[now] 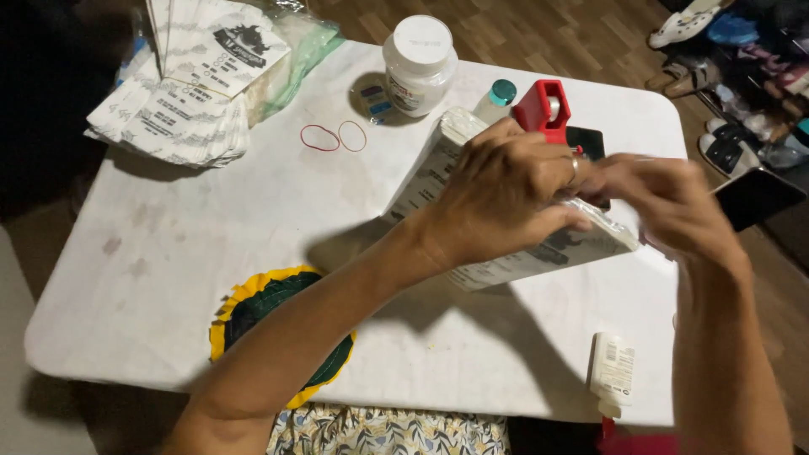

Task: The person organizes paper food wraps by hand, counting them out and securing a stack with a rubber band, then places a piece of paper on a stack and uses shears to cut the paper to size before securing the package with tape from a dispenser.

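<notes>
Left hand (497, 190) gripping white card stack (539, 253) mid-table, blurred right hand (666, 202) pinching its end, bare tabletop (168, 253) leftward

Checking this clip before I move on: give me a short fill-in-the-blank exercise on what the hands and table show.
1. The left hand grips a thick stack of printed paper bags, held above the ____ table.
2. Two loose ____ lie near the white-lidded jar.
3. The tape dispenser behind the stack is ____.
4. The right hand is at the stack's ____ end.

Missing words: white; rubber bands; red; right
</notes>
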